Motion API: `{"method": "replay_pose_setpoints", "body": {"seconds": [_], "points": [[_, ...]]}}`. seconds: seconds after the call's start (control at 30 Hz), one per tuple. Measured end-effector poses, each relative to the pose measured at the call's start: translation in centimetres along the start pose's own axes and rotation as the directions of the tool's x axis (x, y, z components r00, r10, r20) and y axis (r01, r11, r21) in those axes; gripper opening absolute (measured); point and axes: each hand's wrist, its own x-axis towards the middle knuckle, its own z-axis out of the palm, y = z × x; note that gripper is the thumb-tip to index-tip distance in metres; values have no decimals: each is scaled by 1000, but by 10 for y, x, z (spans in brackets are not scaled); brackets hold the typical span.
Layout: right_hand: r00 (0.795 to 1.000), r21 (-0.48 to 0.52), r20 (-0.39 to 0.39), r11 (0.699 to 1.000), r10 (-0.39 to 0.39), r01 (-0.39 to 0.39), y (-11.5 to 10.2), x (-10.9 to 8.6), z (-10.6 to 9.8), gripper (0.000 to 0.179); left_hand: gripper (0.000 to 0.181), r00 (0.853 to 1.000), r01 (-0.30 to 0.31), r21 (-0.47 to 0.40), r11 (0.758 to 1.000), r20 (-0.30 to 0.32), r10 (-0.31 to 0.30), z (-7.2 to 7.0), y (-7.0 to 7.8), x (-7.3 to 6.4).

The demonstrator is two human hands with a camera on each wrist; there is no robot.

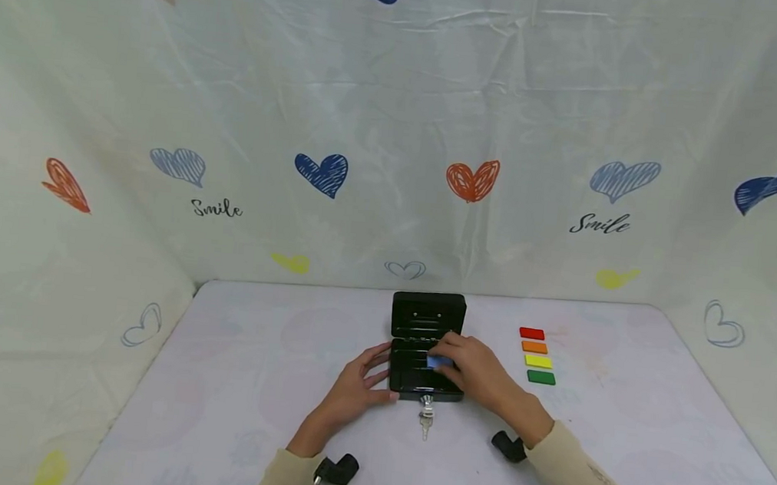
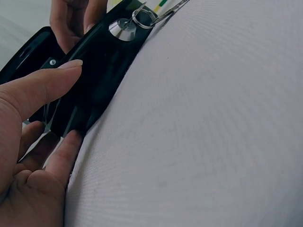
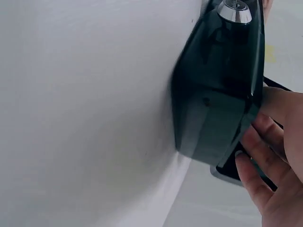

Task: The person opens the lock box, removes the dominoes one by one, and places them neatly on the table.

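Observation:
A black cash box [image 1: 410, 395] stands on the table with its lid [image 1: 428, 314] raised at the back. My left hand [image 1: 355, 390] holds the box by its left side, thumb [image 2: 52, 85] at the front corner and fingers along the side wall. My right hand [image 1: 477, 370] is over the right part of the box and pinches a flat blue tile [image 1: 437, 361] inside its opening. The right wrist view shows that hand's fingers [image 3: 258, 177] at the box's right side; the tile is hidden there. Keys [image 1: 425, 421] hang from the lock [image 2: 122, 30] at the front.
Right of the box, a column of flat tiles lies on the table: red [image 1: 531, 334], orange [image 1: 535, 348], yellow [image 1: 538, 361] and green [image 1: 541, 377]. A white sheet [image 1: 385, 119] printed with hearts hangs behind the table [image 1: 247, 353].

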Motion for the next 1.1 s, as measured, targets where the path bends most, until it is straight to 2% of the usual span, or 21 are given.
{"method": "replay_pose_setpoints", "body": {"seconds": [0.33,0.57,0.87,1.1], "points": [[996,32,-90,999,28,-25,9,-17,-15,34,87,1000,7,3,1000,-8,-7,2,2,1],[994,62,-95,997,49,-43,20,-26,-19,34,88,1000,14,2,1000,-11,-14,1,2,1],[993,79,-97,995,64,-57,29,-34,-24,35,86,1000,15,-3,1000,6,-15,2,25,-7],[990,72,-120,995,77,-69,33,-44,-30,35,86,1000,16,-15,1000,7,-16,3,28,-9]]}}
